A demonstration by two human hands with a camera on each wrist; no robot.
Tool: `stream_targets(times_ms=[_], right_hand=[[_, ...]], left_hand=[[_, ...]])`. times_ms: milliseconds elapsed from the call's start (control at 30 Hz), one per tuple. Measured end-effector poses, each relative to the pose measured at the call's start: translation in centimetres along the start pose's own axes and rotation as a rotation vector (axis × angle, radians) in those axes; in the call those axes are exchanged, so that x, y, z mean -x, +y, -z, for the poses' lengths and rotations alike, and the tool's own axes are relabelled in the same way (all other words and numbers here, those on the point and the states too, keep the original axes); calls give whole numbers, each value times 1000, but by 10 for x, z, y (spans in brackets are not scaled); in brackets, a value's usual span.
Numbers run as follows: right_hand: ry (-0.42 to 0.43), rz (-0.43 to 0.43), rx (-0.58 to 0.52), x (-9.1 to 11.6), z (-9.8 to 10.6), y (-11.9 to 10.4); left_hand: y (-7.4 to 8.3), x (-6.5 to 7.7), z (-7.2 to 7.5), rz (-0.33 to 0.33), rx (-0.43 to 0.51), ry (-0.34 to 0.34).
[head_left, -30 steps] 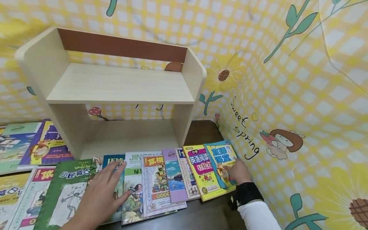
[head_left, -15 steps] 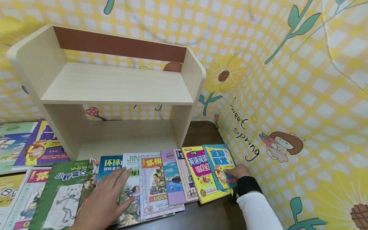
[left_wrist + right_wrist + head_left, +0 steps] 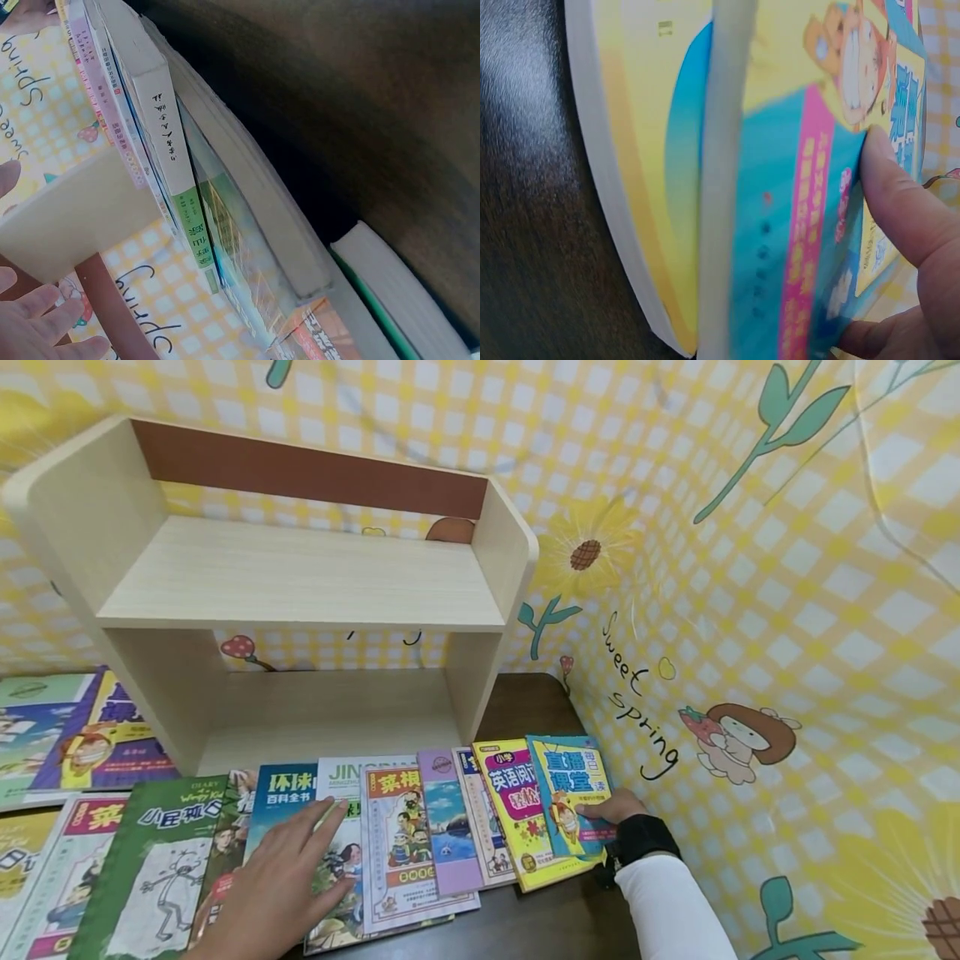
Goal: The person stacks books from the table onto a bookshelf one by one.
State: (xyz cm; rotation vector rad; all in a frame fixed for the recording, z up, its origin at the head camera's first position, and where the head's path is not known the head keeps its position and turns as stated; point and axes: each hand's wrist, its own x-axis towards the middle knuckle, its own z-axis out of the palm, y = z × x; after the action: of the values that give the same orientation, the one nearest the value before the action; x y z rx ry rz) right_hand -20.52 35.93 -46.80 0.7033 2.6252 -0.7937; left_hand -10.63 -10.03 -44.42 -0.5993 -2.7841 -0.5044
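One blue book (image 3: 562, 777), overlapping a yellow book (image 3: 513, 827) at the row's right end on the table (image 3: 555, 918), pinched at its right edge by the right hand (image 3: 617, 807); one left hand (image 3: 281, 881), fingers spread, holding nothing, over other books (image 3: 288, 785).

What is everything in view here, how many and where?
held book: one, blue-yellow, right end of row
neighbouring book: one, yellow-pink, partly under it
other books: at least eleven, mixed colours, front and left of shelf
shelf: one, pale with brown strip, on table
table: one, dark brown, under books
wall covering: count unclear, yellow-white checks, behind and right
wristband: one, black, right wrist
sleeve: one, white, right arm
left hand: one, bare, over books
right hand: one, bare, gripping held book
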Motion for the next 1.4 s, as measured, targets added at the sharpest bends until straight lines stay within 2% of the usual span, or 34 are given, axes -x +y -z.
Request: stream_targets(times_ms=[133, 333, 567, 667, 933, 1067, 1167, 1267, 1400], right_hand=[[12, -12, -29, 3, -1, 0], [21, -25, -139, 8, -5, -1], [52, 13, -201, 1, -16, 16], [59, 22, -243, 4, -17, 20], [125, 53, -445, 28, -16, 14], [140, 86, -485, 44, -14, 8], [142, 137, -486, 57, -14, 3], [111, 184, -480, 72, -16, -6], [29, 259, -495, 88, -23, -22]], left_hand=[[0, 1, 0, 1, -4, 2], [-1, 2, -1, -3, 0, 26], [-3, 5, -2, -3, 2, 24], [-3, 5, -2, -3, 9, 23], [-6, 6, -4, 16, 34, -8], [-8, 7, -4, 31, 53, -5], [-9, 8, -3, 59, 90, -32], [-10, 7, -3, 98, 155, -72], [-12, 5, -1, 157, 260, -134]])
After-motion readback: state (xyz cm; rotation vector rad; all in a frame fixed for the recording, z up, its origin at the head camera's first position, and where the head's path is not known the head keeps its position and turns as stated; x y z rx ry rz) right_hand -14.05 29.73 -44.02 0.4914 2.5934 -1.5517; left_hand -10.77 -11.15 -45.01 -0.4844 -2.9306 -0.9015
